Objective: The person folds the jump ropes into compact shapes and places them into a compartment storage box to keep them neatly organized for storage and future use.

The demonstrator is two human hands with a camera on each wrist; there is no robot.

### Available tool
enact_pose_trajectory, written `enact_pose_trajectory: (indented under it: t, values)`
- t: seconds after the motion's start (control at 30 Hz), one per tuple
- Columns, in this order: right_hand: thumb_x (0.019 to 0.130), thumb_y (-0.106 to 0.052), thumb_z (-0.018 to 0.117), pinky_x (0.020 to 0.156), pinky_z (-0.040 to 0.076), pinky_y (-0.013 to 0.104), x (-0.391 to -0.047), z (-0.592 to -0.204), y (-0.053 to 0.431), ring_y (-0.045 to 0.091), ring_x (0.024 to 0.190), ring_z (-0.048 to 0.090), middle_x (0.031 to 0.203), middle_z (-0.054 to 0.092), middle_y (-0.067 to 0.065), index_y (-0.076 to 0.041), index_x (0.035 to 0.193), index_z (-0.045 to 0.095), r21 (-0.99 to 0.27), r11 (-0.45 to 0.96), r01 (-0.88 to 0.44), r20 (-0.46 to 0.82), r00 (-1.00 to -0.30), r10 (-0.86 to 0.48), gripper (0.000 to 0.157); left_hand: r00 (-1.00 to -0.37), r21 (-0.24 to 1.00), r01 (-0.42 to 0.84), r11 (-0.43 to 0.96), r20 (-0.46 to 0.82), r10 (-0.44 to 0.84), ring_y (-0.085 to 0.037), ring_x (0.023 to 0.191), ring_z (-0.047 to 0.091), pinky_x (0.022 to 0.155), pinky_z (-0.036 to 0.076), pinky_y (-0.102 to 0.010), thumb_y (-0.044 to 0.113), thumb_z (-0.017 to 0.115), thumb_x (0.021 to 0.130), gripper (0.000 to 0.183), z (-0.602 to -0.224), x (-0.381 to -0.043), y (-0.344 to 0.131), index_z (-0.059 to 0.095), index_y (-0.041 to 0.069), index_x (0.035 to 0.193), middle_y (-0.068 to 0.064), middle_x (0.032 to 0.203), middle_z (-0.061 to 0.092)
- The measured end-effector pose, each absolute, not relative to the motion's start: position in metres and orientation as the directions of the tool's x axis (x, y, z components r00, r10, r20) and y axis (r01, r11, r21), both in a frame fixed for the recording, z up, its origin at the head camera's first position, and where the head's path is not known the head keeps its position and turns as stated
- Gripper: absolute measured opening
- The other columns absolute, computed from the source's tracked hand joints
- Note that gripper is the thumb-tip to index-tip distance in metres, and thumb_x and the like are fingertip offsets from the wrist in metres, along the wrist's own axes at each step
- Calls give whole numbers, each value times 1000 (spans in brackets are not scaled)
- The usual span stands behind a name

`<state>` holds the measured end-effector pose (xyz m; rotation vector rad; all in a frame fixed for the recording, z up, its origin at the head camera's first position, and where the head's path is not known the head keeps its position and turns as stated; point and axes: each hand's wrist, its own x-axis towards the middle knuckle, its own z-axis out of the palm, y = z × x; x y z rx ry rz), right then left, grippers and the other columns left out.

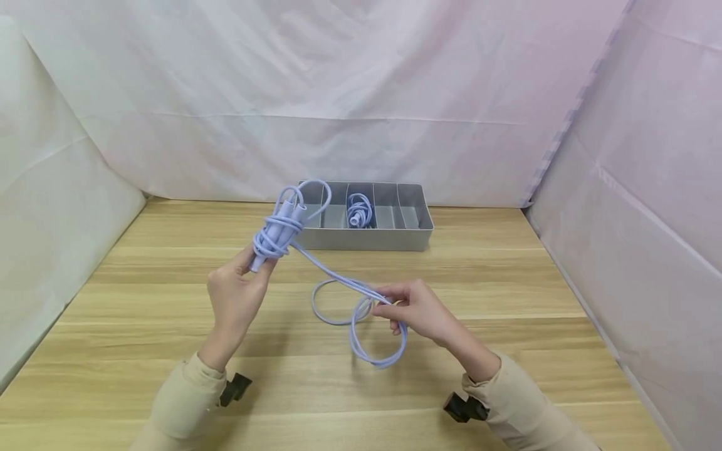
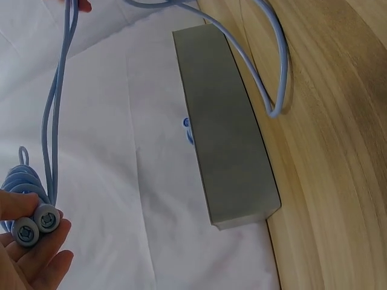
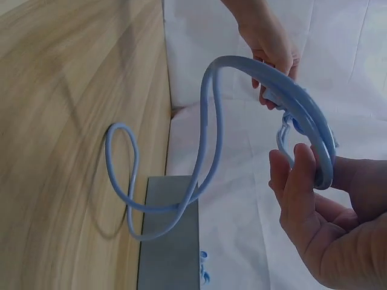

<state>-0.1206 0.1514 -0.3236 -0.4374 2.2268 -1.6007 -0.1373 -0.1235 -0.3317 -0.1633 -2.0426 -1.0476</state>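
A light blue jump rope [image 1: 284, 225] is held up between both hands, its two handles side by side with cord wound around them. My left hand [image 1: 235, 293] grips the lower end of the handles; their round ends [image 2: 36, 225] face the camera in the left wrist view. My right hand [image 1: 420, 310] pinches the doubled cord [image 3: 266, 74] between thumb and fingers. Below it, loose loops [image 1: 379, 360] hang over the table. Behind stands a grey divided box [image 1: 361, 240], with another wound light blue jump rope [image 1: 359, 213] in its middle compartment.
The wooden table [image 1: 169, 300] runs back to a white cloth [image 1: 338, 144], and white cloth also walls both sides. The grey box stands near the table's back edge. Black devices [image 1: 235, 388] are worn at both wrists.
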Motion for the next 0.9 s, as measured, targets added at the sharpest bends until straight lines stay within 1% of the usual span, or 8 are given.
enact_pose_trajectory:
  t: [0.07, 0.17, 0.23, 0.33, 0.4, 0.47, 0.67, 0.9]
  values:
    - [82, -4, 63, 45, 45, 20, -120, -323, 155, 7, 48, 52, 68, 59, 4, 11, 114, 56, -950, 309, -42, -107, -886, -451, 35, -651, 611, 428, 666, 719, -241, -21, 47, 60, 41, 29, -10, 3, 73, 72, 28, -333, -139, -125, 68, 0, 99, -17, 79, 67]
    - [83, -3, 63, 47, 46, 20, -119, -320, 160, 7, 50, 52, 67, 59, 4, 13, 111, 57, -948, 314, -51, -103, -884, -456, 33, -657, 603, 397, 692, 713, -244, -11, 43, 51, 39, 28, -14, 5, 74, 71, 28, -334, -140, -127, 69, 1, 98, -16, 78, 68]
    - [82, -4, 63, 48, 47, 21, -118, -318, 164, 7, 51, 53, 66, 59, 4, 13, 107, 59, -943, 329, -59, -107, -879, -464, 30, -666, 605, 391, 694, 706, -241, -11, 44, 52, 39, 28, -15, 6, 74, 71, 28, -335, -140, -128, 69, 1, 98, -16, 78, 68]
    - [82, -4, 64, 49, 48, 21, -117, -316, 168, 8, 53, 54, 65, 58, 5, 10, 102, 63, -933, 356, -51, -132, -872, -472, 24, -668, 608, 392, 690, 704, -241, -17, 48, 59, 39, 28, -13, 5, 74, 71, 29, -336, -141, -127, 68, 1, 99, -16, 77, 68]
    - [82, -5, 64, 49, 48, 21, -115, -315, 171, 9, 54, 54, 64, 58, 6, 9, 100, 64, -926, 374, -50, -147, -866, -478, 23, -660, 604, 397, 691, 711, -242, -16, 46, 56, 39, 27, -12, 4, 74, 71, 28, -336, -141, -127, 69, 1, 99, -16, 76, 68]
    - [82, -6, 65, 51, 49, 24, -114, -314, 173, 10, 55, 54, 65, 58, 7, 8, 101, 64, -921, 387, -48, -159, -860, -486, 24, -651, 596, 397, 698, 719, -244, -9, 41, 47, 39, 25, -12, 5, 74, 71, 28, -336, -141, -127, 69, 1, 98, -16, 76, 68]
    - [87, -4, 58, 53, 48, 25, -110, -309, 177, 9, 59, 53, 69, 57, 2, 5, 106, 63, -855, 467, -228, -85, -824, -560, 23, -646, 576, 390, 718, 727, -233, -1, 40, 38, 38, 22, -14, 8, 74, 72, 24, -336, -142, -128, 71, 4, 95, -14, 73, 68]
    - [85, -1, 59, 47, 37, 19, -104, -298, 173, 4, 56, 38, 66, 48, -6, 0, 103, 67, -654, 569, -498, 183, -834, -520, 19, -666, 511, 332, 793, 722, -187, 4, 38, 27, 35, 25, -24, 11, 74, 71, 26, -341, -146, -131, 71, 4, 96, -14, 67, 67]
